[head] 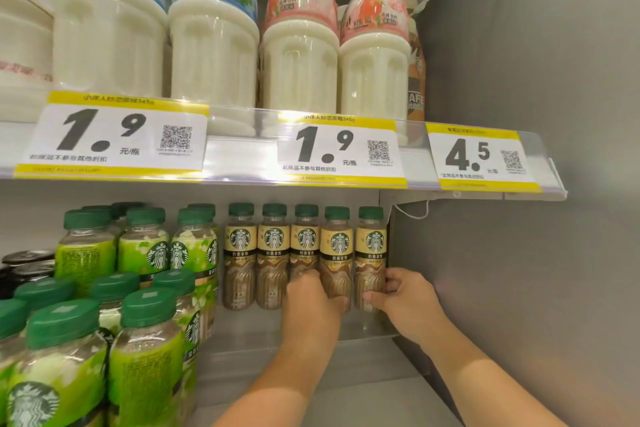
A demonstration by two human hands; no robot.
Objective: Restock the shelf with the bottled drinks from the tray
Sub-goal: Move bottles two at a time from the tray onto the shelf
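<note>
Green-capped bottles with green labels (145, 367) stand nearest the camera at lower left, in rows that run back along the lower shelf (311, 374). Beyond them, at the back of that shelf, five coffee bottles with cream labels and green caps (273, 256) stand upright in a row, side by side and close together, the last just beside the grey side wall (519, 253).

Left hand (313, 302): reaches in from below, fingers (304, 276) curled round the lower body of the fourth bottle (336, 250) in the row, with the knuckles across the base of the third. The grasp is closed on the fourth bottle.

Right hand (405, 302): fingers (375, 298) wrapped round the lower body of the fifth, rightmost bottle (370, 246), thumb at its right side. This grasp is likewise closed on its bottle. Both held bottles are upright and in line with the row; whether their bases rest on the shelf cannot be told, as the hands cover them.

Upper shelf (242, 149): large white bottles with blue labels (214, 45) at left and white bottles with pink labels (301, 45) at right, one brown bottle (415, 80) behind them against the wall. Yellow-edged price tags on its front rail read 1.9 (114, 139), 1.9 (341, 152) and 4.5 (481, 159).

Dark can tops (27, 263) show at far left. No tray is in view.
</note>
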